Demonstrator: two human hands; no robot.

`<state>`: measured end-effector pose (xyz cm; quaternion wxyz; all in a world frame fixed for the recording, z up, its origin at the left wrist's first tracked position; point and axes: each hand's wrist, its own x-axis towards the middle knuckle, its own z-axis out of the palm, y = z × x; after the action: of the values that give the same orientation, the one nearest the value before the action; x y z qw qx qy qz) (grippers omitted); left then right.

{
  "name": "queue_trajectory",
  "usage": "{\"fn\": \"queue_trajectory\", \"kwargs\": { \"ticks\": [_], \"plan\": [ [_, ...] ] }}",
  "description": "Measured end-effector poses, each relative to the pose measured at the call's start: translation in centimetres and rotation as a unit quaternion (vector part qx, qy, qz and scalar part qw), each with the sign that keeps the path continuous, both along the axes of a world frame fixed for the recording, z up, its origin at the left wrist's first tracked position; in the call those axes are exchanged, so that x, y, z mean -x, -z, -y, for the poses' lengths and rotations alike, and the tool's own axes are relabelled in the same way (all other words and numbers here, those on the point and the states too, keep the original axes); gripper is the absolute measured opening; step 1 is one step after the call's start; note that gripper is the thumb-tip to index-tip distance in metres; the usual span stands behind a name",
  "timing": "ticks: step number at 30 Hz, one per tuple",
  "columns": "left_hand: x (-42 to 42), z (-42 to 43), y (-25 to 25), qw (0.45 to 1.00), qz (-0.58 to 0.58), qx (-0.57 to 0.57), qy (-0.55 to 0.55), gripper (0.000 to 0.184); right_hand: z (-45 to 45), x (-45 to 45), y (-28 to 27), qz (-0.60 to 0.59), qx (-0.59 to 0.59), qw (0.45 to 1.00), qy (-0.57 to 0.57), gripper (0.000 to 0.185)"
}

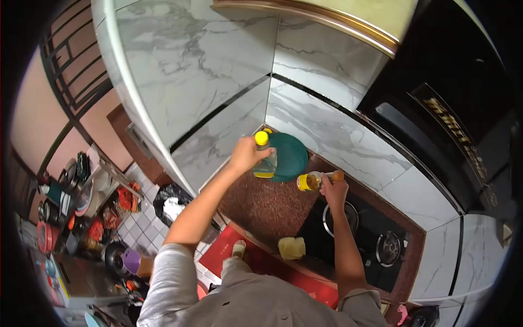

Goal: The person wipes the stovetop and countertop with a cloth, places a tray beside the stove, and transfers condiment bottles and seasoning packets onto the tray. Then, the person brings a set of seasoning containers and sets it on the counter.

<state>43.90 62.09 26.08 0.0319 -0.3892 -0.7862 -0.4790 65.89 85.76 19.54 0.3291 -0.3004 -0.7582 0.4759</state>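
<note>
Your left hand (245, 156) has its grip clamped around the clear bottle (267, 163), which is over the bench (261, 207) in front of the green round item (292, 155), its yellow cap (262, 138) uppermost. Your right hand (335, 192) is closed on the narrower end of the small bottle (309, 182), whose yellow label points toward the clear one; the two bottles are near each other but apart.

To handle the pair well, wrap your fingers fully around the clear bottle's body, since smooth sides could slip if oily. The small bottle appears to lie well over on its side, with an orange-brown end (338, 175) showing by your fingers (whether that is a cap, and whether it is tight, I cannot tell). Check that it is secure before you let the bottle tip any further, and bring the bottle nearer upright if you are unsure.

Work over the bare stretch of bench rather than the black cooktop (313, 231), because your right forearm crosses above the nearer burner (342, 218); lift your elbow a little for clearance. The yellowish cloth (292, 248) at the bench's front edge is within reach for wiping a drip.
</note>
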Motion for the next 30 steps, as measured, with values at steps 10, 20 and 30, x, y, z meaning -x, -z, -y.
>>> {"fn": "queue_trajectory", "kwargs": {
  "ticks": [10, 20, 30],
  "plan": [
    [17.7, -15.3, 12.0, 0.995, 0.013, 0.100, 0.006, 0.042, -4.6, 18.1, 3.5, 0.103, -0.068, 0.989, 0.077, 0.040],
    [22.1, -18.9, 14.2, 0.989, 0.062, 0.136, 0.004, 0.051, -8.1, 26.6, 8.9, 0.212, -0.001, 0.972, 0.106, 0.048],
    [22.4, -19.5, 16.1, 0.990, 0.076, 0.112, 0.032, 0.069, -8.6, 29.8, 12.3, 0.257, -0.077, 0.958, 0.098, 0.049]
  ]
}}
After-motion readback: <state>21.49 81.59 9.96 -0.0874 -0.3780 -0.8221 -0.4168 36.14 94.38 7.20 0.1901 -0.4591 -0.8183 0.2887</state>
